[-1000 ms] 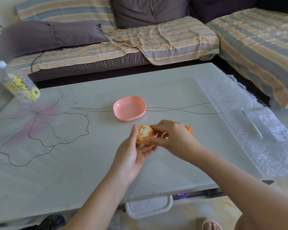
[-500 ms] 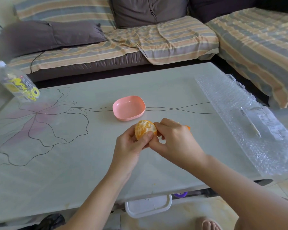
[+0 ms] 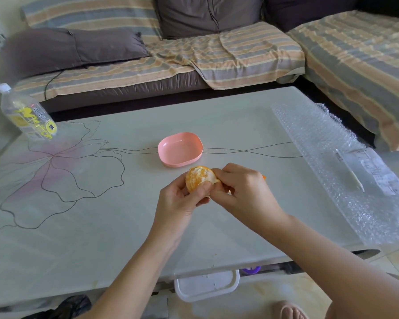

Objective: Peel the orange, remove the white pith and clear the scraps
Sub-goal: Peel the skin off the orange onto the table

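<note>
A mostly peeled orange, streaked with white pith, is held above the white table. My left hand grips it from below and the left, thumb across its lower front. My right hand pinches a flap of peel at the orange's right side. A bit of orange peel shows behind my right hand's knuckles; most of the peel is hidden by that hand. An empty pink dish sits just beyond the orange.
A plastic bottle with a yellow label lies at the table's far left. Bubble wrap with a labelled packet covers the right side. A striped sofa runs behind and to the right. A white tub sits under the near edge.
The orange has been turned so its peeled face points up. My left thumb has come round onto its front, and my right hand has closed in against its right side.
</note>
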Demonstrator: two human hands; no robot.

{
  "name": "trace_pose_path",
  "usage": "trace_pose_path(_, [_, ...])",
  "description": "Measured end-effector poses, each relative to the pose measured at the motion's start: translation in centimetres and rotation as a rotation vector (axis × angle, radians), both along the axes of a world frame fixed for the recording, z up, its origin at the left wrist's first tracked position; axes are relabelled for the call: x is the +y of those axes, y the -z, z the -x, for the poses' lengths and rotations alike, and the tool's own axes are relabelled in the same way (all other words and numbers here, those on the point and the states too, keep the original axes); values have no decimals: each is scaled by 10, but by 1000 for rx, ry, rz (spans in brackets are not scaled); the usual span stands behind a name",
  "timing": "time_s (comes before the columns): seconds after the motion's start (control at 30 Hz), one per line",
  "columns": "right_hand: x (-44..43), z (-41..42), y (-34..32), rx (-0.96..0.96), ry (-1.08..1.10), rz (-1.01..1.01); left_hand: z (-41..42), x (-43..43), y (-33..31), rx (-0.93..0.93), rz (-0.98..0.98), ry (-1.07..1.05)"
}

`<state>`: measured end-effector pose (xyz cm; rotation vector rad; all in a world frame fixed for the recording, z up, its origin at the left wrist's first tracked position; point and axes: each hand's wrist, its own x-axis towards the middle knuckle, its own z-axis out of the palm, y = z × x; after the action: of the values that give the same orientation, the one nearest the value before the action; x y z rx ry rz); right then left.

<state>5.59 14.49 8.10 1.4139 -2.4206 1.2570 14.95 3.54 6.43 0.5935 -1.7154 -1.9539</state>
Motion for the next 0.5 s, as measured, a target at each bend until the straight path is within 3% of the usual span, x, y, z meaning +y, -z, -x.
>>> trace_pose_path(0.5, [8, 7, -10, -135, -48, -114, 1, 3, -1, 12, 14, 46])
